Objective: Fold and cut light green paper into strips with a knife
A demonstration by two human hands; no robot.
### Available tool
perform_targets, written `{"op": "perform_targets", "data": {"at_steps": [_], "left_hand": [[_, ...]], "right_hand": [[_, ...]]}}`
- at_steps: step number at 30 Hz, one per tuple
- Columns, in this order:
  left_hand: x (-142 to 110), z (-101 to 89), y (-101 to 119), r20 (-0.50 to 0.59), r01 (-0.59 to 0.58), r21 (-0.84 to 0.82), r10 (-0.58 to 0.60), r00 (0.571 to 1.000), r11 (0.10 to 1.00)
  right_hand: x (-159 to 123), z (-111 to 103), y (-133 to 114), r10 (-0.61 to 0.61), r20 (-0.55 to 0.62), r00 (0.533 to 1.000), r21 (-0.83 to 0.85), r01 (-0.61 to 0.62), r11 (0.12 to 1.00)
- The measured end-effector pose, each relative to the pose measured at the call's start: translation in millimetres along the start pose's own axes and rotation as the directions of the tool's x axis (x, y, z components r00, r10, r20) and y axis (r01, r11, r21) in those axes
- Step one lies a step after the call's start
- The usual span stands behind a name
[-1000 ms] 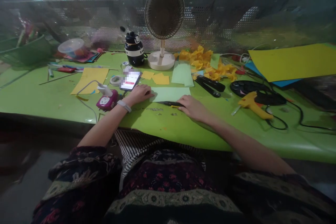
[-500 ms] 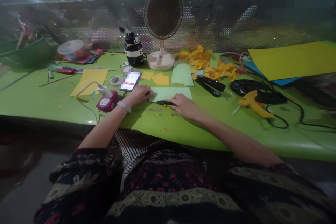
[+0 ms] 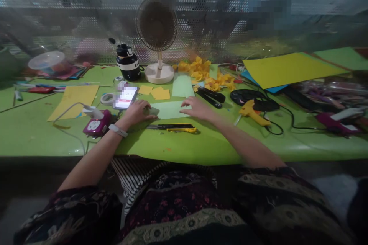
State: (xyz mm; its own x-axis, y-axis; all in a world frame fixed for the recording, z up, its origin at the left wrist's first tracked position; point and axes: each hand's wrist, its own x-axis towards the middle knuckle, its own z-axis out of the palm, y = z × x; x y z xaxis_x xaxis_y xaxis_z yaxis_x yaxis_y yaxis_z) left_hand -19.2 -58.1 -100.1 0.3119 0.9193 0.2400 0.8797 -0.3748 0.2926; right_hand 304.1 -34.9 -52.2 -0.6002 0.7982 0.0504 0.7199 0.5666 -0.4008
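A light green paper strip (image 3: 169, 110) lies across the table between my hands. My left hand (image 3: 137, 112) has its thumb and fingers closed at the strip's left end, where the paper curls up a little. At the other end is my right hand (image 3: 197, 108), its fingers apart and its fingertips touching or just above the paper. Nearer to me, a utility knife (image 3: 172, 127) with a yellow and black handle lies flat, held by neither hand.
Left of my forearm are a purple power adapter (image 3: 97, 123), a phone (image 3: 125, 97) and a tape roll (image 3: 107, 99). A fan (image 3: 159, 72) and a bottle (image 3: 128, 65) stand behind. To the right are a black stapler (image 3: 211, 96), yellow glue gun (image 3: 253, 113) and yellow sheets (image 3: 290, 69).
My right hand has let go of the utility knife, which now lies on the table, and has moved to the strip's right end. The view has turned slightly right.
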Motion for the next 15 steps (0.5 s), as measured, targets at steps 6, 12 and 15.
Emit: {"op": "perform_targets", "data": {"at_steps": [6,12,15], "left_hand": [[0,0.7,1,0.073,0.01,-0.117,-0.002,0.997,0.993],[-4,1.8,5,0.087,0.119,-0.399,-0.092,0.992,0.909],[-5,1.3,8,0.025,0.174,-0.504,-0.187,0.982,0.846]], "right_hand": [[23,-6,25,0.124,0.153,0.98,-0.11,-0.107,0.988],[20,-8,17,0.136,0.2,0.97,0.099,-0.158,0.983],[19,-11,17,0.072,0.234,0.97,0.263,-0.134,0.955]]}}
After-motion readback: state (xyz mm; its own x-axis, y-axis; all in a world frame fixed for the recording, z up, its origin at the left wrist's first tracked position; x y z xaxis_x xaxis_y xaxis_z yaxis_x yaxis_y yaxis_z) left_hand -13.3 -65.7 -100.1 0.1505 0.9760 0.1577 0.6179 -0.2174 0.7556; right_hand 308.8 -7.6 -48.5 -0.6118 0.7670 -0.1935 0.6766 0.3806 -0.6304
